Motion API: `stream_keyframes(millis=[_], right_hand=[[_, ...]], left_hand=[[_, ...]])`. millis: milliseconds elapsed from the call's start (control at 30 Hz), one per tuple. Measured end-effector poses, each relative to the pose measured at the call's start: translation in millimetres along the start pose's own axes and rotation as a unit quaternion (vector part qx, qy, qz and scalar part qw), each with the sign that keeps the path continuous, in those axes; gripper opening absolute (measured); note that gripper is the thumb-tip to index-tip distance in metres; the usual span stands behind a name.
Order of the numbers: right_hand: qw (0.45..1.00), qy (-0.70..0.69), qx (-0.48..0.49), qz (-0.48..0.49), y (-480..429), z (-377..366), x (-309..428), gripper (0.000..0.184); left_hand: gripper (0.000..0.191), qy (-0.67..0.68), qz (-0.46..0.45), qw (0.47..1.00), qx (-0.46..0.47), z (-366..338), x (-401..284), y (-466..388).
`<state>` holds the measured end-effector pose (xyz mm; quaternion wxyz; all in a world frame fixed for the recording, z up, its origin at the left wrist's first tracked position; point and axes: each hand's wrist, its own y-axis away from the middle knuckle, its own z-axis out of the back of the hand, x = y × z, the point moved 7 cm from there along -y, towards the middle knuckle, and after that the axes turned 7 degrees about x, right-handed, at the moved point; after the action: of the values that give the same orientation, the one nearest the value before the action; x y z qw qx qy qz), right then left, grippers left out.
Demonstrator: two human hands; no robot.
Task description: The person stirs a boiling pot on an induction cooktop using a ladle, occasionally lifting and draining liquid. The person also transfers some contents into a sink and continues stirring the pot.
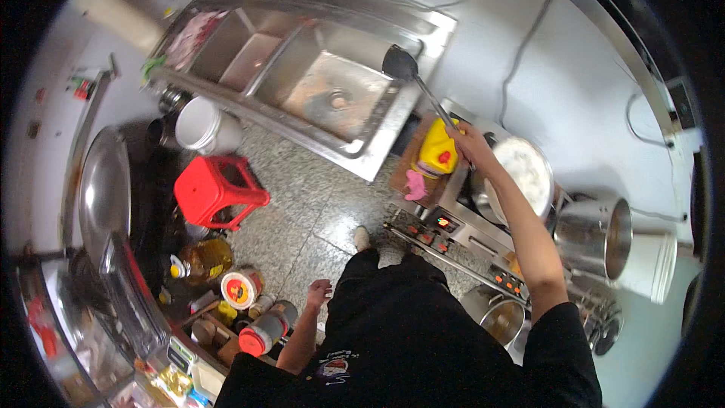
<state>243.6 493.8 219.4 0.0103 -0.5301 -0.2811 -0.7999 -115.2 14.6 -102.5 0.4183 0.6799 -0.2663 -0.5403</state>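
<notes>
My right hand (471, 146) grips the handle of a long metal ladle (435, 98). The ladle's dark bowl (400, 62) hangs over the right edge of a stainless steel sink (378, 163). Below that hand, a yellow plastic jug (438, 146) stands on a brown board, with a pink cloth (416, 185) beside it. Just right of my right forearm sits a large pot of whitish, foamy contents (524, 173), which the arm partly covers. Low at my left side hangs my left hand (320, 292), loosely curled, with nothing visible in it.
A red plastic stool (207, 193) and a white bucket (207, 125) stand on the floor left of the sink. An oil jug (207, 259) and several containers crowd the left. Right of me are a cooker's control panel (447, 222) and a tall steel pot (589, 235).
</notes>
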Motion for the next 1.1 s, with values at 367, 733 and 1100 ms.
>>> stream_keyframes(millis=[367,733,1100], right_hand=[[0.822,-0.511,-0.190,-0.164,298.0,121.6,-212.2,0.030],[0.672,-0.725,-0.142,-0.047,282.1,99.4,-285.2,0.028],[0.657,-0.737,-0.155,-0.036,234.4,103.0,-288.3,0.027]], left_hand=[[0.025,-0.141,-0.003,0.988,0.071,-63.2,-87.4,-28.4],[0.031,-0.225,-0.047,0.966,0.117,-124.0,-125.3,-3.7],[0.027,-0.008,-0.033,0.968,0.250,-93.5,-89.4,-53.7]])
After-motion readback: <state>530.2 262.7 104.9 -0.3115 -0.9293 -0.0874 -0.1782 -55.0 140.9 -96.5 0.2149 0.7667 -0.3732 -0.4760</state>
